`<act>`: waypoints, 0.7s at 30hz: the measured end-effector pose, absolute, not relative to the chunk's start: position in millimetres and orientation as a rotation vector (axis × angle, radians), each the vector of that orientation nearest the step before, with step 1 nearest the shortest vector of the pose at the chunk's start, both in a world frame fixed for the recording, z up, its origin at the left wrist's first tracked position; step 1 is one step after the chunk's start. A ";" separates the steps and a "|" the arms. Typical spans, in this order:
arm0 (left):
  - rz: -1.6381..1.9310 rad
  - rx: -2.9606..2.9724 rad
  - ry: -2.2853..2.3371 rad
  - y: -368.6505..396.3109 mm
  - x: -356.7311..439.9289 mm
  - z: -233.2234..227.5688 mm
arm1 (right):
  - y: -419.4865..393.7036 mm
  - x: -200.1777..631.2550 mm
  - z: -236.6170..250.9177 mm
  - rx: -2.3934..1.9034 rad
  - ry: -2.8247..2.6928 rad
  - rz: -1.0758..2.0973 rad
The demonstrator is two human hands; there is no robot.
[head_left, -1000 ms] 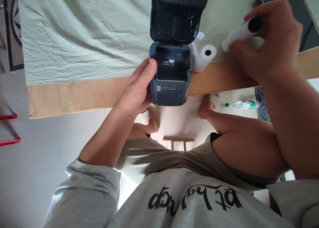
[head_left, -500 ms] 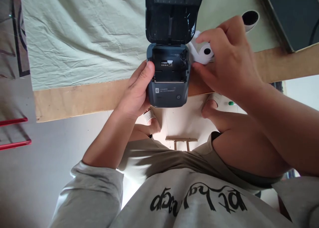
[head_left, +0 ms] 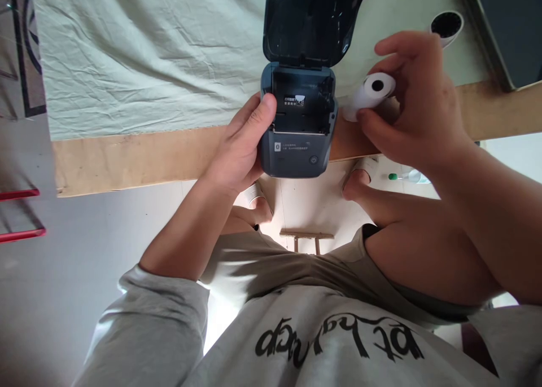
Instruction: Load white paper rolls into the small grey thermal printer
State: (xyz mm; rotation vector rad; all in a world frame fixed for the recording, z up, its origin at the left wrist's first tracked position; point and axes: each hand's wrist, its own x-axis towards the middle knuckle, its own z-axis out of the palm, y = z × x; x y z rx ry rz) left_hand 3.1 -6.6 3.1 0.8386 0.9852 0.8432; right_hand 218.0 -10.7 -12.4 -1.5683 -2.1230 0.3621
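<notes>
A dark blue-grey label printer [head_left: 296, 155] is gripped along its left side by my left hand [head_left: 241, 144], thumb on the top edge. Its black lid [head_left: 311, 29] is swung up, and the bay [head_left: 301, 113] inside holds no roll, only a small printed sticker. To the right of the printer, my right hand [head_left: 417, 99] has a small white paper roll [head_left: 368, 96] between thumb and fingers. The roll's hollow core faces up toward me, and it is apart from the printer.
Pale green cloth [head_left: 148, 54] covers the table, with a wooden edge [head_left: 139, 158] along the front. Another roll [head_left: 446, 27] stands behind my right hand. A dark flat box-like object [head_left: 512, 31] lies at the right. Below are a small wooden stool [head_left: 307, 236] and a bottle [head_left: 410, 176].
My right hand has drawn the paper roll rightward, away from the printer's side. The loose paper strip that showed beside it is no longer visible. The printer appears slightly further right in view.
</notes>
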 end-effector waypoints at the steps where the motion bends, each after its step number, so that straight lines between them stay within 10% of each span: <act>1: 0.841 0.851 0.977 -6.7 3.0 3.2 | -11.1 218.7 -12.2 -1.552 -2.129 0.387; 21: 0.834 0.876 0.922 -5.5 -1.4 -1.6 | -10.3 209.9 8.2 -1.361 -1.873 0.368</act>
